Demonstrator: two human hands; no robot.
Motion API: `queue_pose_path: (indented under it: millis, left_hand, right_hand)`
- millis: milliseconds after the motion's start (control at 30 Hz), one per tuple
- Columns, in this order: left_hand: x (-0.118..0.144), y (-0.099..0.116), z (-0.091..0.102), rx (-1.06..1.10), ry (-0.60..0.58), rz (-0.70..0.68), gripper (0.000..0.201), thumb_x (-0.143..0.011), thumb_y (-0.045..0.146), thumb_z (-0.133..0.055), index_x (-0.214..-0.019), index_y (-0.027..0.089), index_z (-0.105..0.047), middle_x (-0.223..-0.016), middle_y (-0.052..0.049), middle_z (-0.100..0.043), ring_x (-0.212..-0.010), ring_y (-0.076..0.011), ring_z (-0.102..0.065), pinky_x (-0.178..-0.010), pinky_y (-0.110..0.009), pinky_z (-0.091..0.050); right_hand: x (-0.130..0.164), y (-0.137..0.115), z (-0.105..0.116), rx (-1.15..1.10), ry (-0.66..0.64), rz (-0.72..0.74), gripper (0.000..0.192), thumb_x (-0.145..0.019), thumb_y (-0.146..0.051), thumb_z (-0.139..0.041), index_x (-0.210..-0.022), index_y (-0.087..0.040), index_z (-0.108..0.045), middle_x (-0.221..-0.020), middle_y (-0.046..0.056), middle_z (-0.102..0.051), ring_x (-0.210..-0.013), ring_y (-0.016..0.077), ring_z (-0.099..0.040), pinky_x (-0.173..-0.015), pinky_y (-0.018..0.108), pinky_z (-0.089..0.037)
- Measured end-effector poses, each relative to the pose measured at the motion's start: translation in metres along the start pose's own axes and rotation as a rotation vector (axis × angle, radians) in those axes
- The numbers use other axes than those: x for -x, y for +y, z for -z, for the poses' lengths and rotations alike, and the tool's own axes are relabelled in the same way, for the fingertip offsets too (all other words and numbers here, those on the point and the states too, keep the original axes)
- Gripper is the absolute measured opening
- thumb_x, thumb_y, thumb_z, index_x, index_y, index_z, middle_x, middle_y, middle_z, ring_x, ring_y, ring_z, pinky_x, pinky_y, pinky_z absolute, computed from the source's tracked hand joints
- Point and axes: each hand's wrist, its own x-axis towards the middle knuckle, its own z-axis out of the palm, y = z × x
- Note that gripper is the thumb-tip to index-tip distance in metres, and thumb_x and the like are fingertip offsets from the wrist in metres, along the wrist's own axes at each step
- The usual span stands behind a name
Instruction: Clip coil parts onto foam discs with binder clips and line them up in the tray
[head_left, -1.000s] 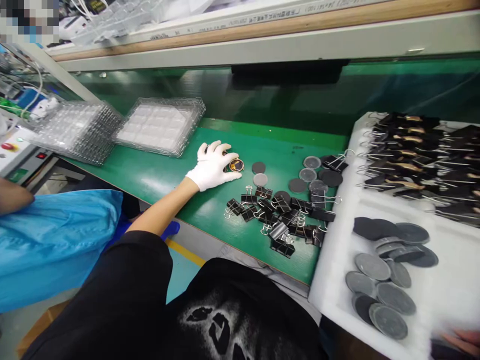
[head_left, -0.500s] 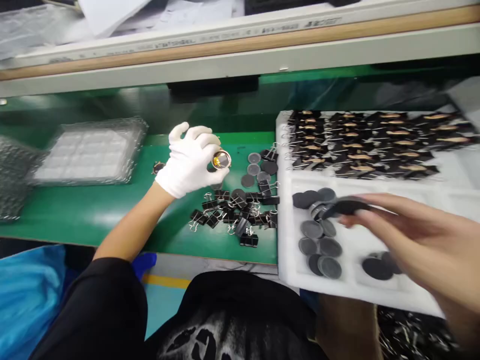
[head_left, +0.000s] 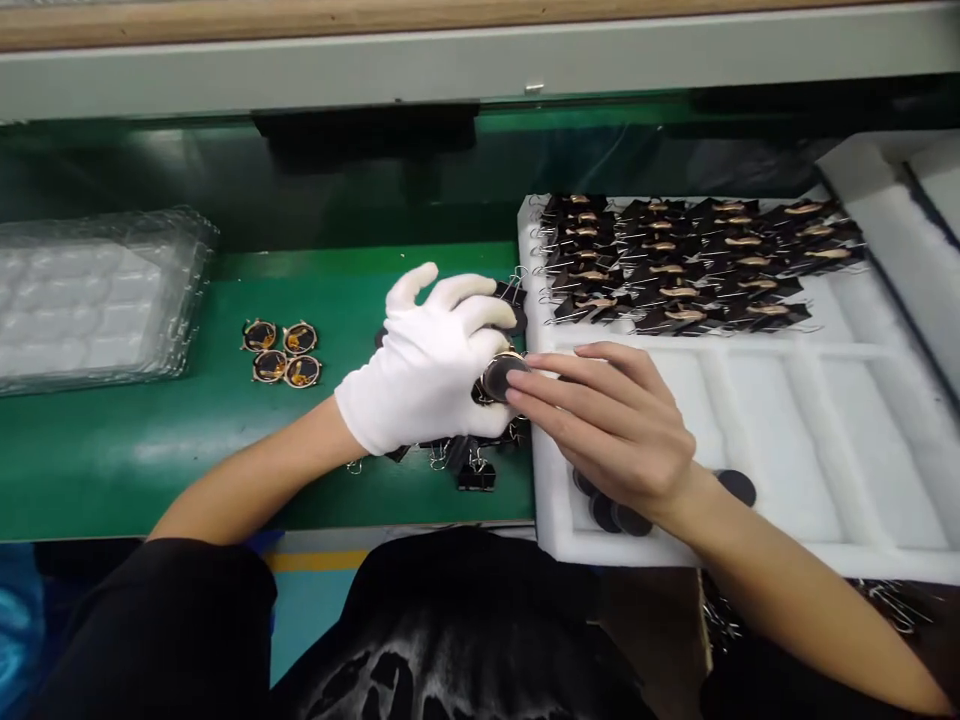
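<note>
Left hand [head_left: 439,370], white-gloved: thumb and forefinger closed on one gold-rimmed round case [head_left: 480,393], other fingers loosely curled. Right hand [head_left: 622,430], bare: fingers nearly straight, tips touching a dark disc [head_left: 496,381] over the case; thumb hidden, grip cannot be told. Location: above the worktop [head_left: 150,450], near the left edge of a white foam tray [head_left: 862,450]. Four similar cases [head_left: 302,371], grouped, farther left. Black binder clips [head_left: 477,476], partly hidden by the left hand.

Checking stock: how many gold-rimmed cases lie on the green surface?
4: far-left case, far-right case, near-left case and near-right case, right of the clear trays. The gloved left hand may hide others.
</note>
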Motion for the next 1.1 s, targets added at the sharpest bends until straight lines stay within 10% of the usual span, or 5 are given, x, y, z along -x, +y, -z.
queue_pose_path:
  millis: [200,567,733,933,1100]
  left_hand:
    - [-0.005,-0.001,-0.003,0.021,-0.077,0.018,0.021,-0.086,0.04,-0.06,-0.096,0.023,-0.067,-0.124,-0.004,-0.072,-0.138,-0.0351,-0.056,-0.124,-0.061,-0.02]
    - [-0.005,-0.006,-0.001,0.13,-0.183,-0.121,0.045,-0.095,0.056,-0.062,-0.121,0.02,-0.069,-0.132,-0.013,-0.071,-0.133,-0.0354,-0.06,-0.115,-0.054,-0.038]
    - [-0.042,-0.05,-0.015,0.149,-0.223,0.246,0.045,-0.104,0.051,-0.046,-0.13,0.021,-0.068,-0.123,-0.01,-0.075,-0.116,-0.028,-0.068,-0.101,-0.042,-0.047]
    - [-0.111,-0.085,-0.072,0.079,-0.524,0.218,0.046,-0.094,0.058,-0.057,-0.122,0.024,-0.071,-0.104,-0.007,-0.075,-0.09,-0.0254,-0.067,-0.076,-0.033,-0.044]
    - [-0.108,-0.09,-0.064,0.195,-0.477,0.195,0.033,-0.092,0.052,-0.059,-0.081,0.022,-0.068,-0.074,0.0,-0.066,-0.065,-0.0166,-0.054,-0.064,-0.03,-0.037]
  right_hand:
    - [0.009,0.003,-0.005,-0.072,-0.053,-0.073,0.029,-0.09,-0.009,-0.074,-0.114,-0.027,-0.072,-0.129,0.008,-0.076,-0.122,0.0335,-0.071,-0.105,0.059,-0.054]
    - [0.007,0.009,-0.011,-1.168,-0.205,-1.235,0.037,-0.081,-0.037,-0.087,-0.112,-0.02,-0.076,-0.095,0.006,-0.08,-0.088,0.0219,-0.076,-0.08,0.036,-0.062]
    - [0.008,0.025,-0.013,-1.349,0.06,-1.463,0.044,-0.064,-0.036,-0.099,-0.098,-0.021,-0.076,-0.092,0.004,-0.08,-0.087,0.0185,-0.075,-0.071,0.028,-0.058]
    - [0.009,0.036,-0.016,-1.432,0.238,-1.52,0.05,-0.056,-0.033,-0.103,-0.097,-0.023,-0.077,-0.088,0.0,-0.08,-0.084,0.0155,-0.074,-0.075,0.028,-0.058]
    - [0.012,0.04,-0.014,-1.542,0.226,-1.447,0.046,-0.057,-0.039,-0.103,-0.094,-0.024,-0.081,-0.093,0.002,-0.08,-0.087,0.0153,-0.074,-0.081,0.031,-0.06]
